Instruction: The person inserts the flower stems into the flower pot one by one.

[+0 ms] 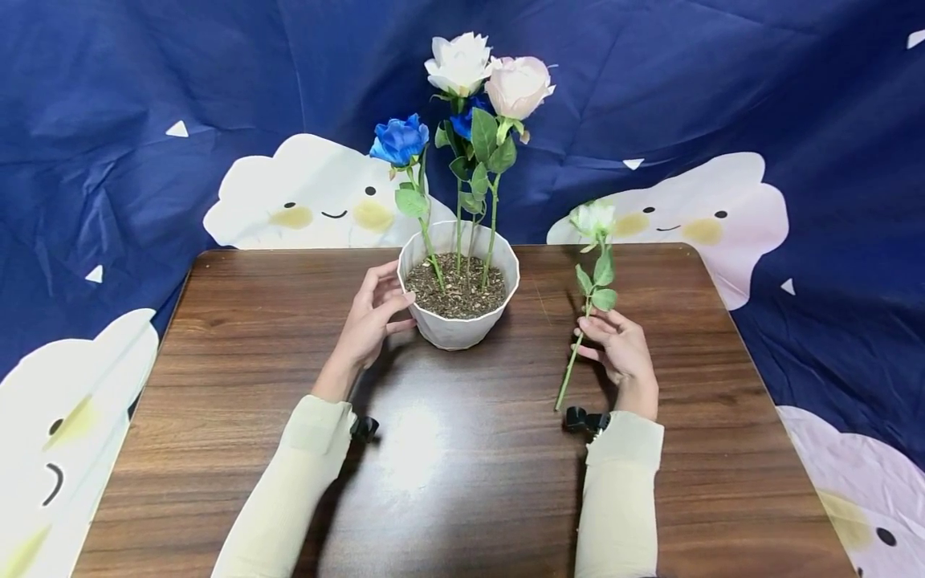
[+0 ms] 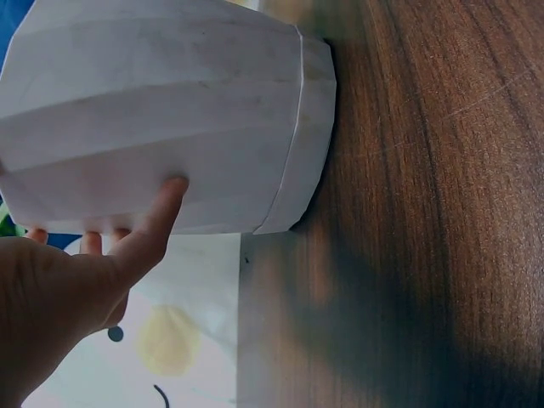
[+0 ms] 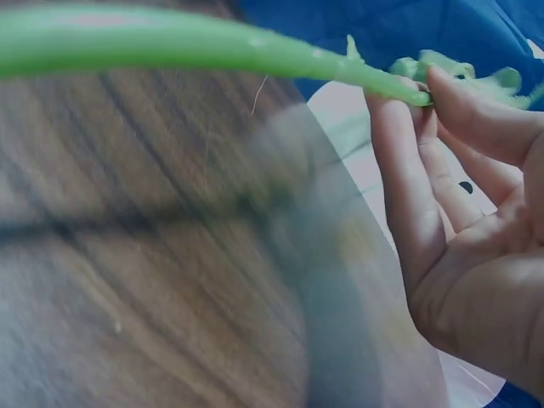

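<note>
A white faceted flower pot (image 1: 458, 331) filled with dark soil (image 1: 454, 299) stands near the table's back edge. My left hand (image 1: 368, 325) holds its left side, thumb at the rim; in the left wrist view its fingertips touch the pot's wall (image 2: 153, 93). Rising from the soil are a blue rose (image 1: 400, 142), a white rose (image 1: 458, 66), a pale pink rose (image 1: 519, 87) and another blue bloom (image 1: 466, 122), partly hidden. Right of the pot, my right hand (image 1: 623, 349) pinches a white rose with a green stem (image 3: 255, 47) between thumb and fingers, its bloom (image 1: 594, 219) upward.
The brown wooden table (image 1: 470, 490) reflects a bright light spot near its middle. Behind it hangs a dark blue cloth (image 1: 217, 72) printed with smiling clouds (image 1: 318, 197). Black straps with mounts (image 1: 584, 419) sit on both wrists, over pale sleeves (image 1: 623, 490).
</note>
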Available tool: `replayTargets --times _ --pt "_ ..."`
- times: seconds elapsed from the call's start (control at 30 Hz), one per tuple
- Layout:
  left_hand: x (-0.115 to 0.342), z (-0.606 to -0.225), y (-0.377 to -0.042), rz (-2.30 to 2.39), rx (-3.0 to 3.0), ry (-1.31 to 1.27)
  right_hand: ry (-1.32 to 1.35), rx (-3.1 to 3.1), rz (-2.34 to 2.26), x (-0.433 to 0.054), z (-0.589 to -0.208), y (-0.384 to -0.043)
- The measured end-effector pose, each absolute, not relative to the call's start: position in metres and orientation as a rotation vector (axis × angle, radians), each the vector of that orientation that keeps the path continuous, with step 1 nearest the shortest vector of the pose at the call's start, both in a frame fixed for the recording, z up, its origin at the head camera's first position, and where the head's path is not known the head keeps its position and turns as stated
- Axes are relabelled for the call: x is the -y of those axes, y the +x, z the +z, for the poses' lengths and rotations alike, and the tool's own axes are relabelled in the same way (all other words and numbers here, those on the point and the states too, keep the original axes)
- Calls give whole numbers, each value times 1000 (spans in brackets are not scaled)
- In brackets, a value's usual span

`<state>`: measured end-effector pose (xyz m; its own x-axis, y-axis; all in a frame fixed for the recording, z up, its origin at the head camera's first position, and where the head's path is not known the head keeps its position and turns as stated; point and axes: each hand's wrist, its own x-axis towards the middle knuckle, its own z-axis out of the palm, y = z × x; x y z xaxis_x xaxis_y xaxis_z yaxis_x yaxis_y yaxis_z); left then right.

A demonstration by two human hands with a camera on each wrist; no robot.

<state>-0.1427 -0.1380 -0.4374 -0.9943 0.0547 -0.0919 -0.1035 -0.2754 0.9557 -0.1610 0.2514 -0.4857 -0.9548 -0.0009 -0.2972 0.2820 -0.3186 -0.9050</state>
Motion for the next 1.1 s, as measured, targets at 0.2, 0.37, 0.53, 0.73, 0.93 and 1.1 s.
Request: replayTargets --times 0.2,0.37,0.53,0.73,0.93,1.1 --pt "138 -438 -142 2434 -1828 -56 340 -1591 -2602 -247 -483 -162" --pt "137 -438 -141 2425 -1833 -61 278 -1466 -2761 -239 -477 -165" --pt "137 -437 -141 2423 -1832 -69 171 -1373 -2879 -231 -468 -169" --pt "136 -437 -142 2427 -1829 -69 99 -1355 -2931 -225 -455 -174" --pt "137 -436 -143 2434 -1831 -67 56 -1339 -2968 -216 -440 -176" --pt "137 -436 -142 2434 -1833 -68 11 -1323 -3018 -207 -424 -178"
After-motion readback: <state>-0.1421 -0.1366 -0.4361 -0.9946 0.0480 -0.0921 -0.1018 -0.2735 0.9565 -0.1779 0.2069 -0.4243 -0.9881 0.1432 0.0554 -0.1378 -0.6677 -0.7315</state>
